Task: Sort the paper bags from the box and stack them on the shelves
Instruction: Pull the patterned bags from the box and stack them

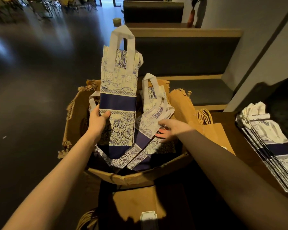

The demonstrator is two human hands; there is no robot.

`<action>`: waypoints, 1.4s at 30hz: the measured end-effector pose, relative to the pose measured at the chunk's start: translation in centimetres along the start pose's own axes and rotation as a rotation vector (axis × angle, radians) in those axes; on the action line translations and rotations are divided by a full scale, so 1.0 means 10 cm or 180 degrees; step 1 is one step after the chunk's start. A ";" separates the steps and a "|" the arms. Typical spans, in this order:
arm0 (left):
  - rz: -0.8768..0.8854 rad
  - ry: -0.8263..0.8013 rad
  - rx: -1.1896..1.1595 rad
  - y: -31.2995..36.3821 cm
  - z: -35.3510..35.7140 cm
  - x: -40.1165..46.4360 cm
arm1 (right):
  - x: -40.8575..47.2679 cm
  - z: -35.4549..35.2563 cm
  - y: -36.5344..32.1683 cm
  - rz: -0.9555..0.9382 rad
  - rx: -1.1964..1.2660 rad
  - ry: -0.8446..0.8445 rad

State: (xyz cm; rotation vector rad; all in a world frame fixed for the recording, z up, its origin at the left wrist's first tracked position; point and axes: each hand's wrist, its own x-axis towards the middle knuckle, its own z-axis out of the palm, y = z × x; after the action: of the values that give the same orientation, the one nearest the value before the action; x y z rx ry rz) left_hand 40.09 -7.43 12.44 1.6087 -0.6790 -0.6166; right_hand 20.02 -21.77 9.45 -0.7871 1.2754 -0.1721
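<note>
A torn cardboard box sits below me, holding several flat blue-and-white printed paper bags. My left hand grips one tall printed bag by its left edge, thumb on the front, and holds it upright above the box. My right hand reaches into the box and takes hold of the right edge of a second printed bag that leans among the others. A stack of the same printed bags lies on the wooden surface at the right.
Brown kraft bags with twine handles stand beside the box on the right. Another brown bag lies at the bottom. Upholstered benches rise behind the box. Dark floor spreads to the left.
</note>
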 end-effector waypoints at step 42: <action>0.0908 -0.0081 -0.0170 0.03 0.03 -0.05 | -0.31 0.88 -0.54 -0.1976 -0.0363 -0.0356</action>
State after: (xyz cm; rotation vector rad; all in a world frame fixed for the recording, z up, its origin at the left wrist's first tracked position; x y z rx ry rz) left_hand 39.54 -7.33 12.72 1.4234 -0.8851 -0.4423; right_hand 28.57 -20.25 15.85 -1.2594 0.9089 -0.5489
